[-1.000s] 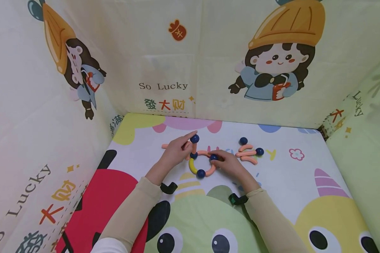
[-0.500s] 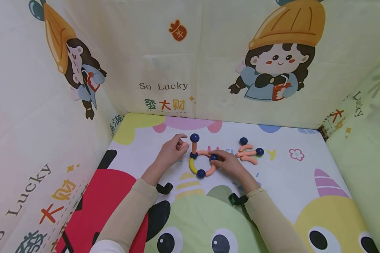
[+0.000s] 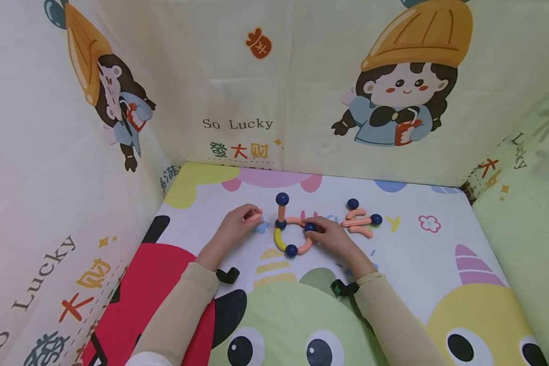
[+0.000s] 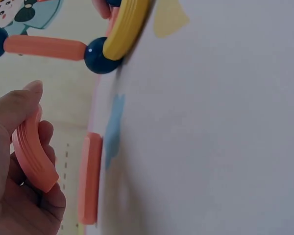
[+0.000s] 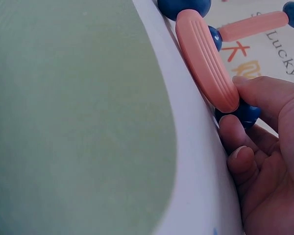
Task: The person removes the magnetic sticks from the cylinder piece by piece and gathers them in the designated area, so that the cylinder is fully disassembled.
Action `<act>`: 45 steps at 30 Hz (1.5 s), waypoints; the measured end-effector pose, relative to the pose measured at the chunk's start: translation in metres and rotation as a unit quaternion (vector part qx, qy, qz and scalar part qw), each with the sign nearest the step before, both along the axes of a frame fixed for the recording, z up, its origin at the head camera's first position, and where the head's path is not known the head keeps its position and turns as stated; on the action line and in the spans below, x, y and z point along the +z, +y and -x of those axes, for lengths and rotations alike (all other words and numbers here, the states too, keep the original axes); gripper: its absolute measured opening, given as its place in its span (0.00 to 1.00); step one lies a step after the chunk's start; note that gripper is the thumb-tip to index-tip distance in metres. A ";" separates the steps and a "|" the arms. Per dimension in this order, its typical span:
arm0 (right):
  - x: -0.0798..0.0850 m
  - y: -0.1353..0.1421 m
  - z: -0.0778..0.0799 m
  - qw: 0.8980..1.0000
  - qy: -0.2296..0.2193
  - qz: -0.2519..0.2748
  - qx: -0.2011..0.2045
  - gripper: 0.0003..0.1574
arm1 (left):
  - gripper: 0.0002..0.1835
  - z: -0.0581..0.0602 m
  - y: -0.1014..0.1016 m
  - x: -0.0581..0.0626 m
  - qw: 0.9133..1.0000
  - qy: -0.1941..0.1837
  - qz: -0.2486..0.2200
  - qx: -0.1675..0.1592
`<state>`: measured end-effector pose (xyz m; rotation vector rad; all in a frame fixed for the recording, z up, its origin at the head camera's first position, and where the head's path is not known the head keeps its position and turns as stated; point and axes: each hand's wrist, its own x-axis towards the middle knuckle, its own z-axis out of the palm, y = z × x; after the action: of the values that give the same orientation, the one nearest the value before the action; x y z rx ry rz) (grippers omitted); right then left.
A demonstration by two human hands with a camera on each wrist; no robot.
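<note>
My left hand (image 3: 232, 227) holds a curved pink magnetic rod (image 4: 32, 152) between thumb and fingers, left of a ring of rods and balls. The ring has a yellow curved rod (image 3: 278, 239), pink curved rods (image 5: 206, 58) and navy balls, one at its front (image 3: 291, 250). From its back-left ball (image 4: 102, 55) a straight pink rod (image 3: 281, 212) stands up, topped by a navy ball (image 3: 282, 199). My right hand (image 3: 333, 238) pinches the ring's right-hand ball (image 5: 247, 115), partly covering it. The ring lies on the patterned cloth.
Another pink rod (image 4: 90, 178) lies on the cloth beside my left hand, hidden by it in the head view. To the right lie several pink rods (image 3: 359, 231), one joined to a navy ball (image 3: 376, 219), and a loose navy ball (image 3: 353, 204). A cloth wall (image 3: 311, 152) rises behind.
My left hand has drawn away from the upright rod and its top ball, leftward and slightly toward me, keeping the curved pink rod. The right hand has stayed at the ring.
</note>
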<state>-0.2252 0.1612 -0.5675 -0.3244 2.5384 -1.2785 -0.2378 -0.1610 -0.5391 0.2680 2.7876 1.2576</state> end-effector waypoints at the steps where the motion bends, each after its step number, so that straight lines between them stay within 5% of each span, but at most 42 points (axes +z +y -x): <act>1: 0.000 0.000 0.000 1.000 -0.002 0.000 -0.003 0.23 | 0.17 0.000 -0.001 -0.002 1.000 -0.002 -0.003 0.001; 16: -0.001 0.000 -0.001 1.000 0.000 -0.005 -0.008 0.24 | 0.16 0.013 -0.020 -0.023 1.000 -0.023 0.012 0.011; 29: -0.003 0.000 -0.001 1.000 0.001 -0.014 -0.008 0.22 | 0.17 0.019 -0.023 -0.034 0.999 0.002 0.040 -0.014; 45: -0.002 0.001 0.001 1.000 0.004 -0.005 -0.008 0.23 | 0.21 0.016 -0.027 -0.029 0.996 -0.001 0.081 -0.030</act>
<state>-0.2264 0.1617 -0.5698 -0.3074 2.5578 -1.2721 -0.2537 -0.1877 -0.5682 0.3374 2.8366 1.0104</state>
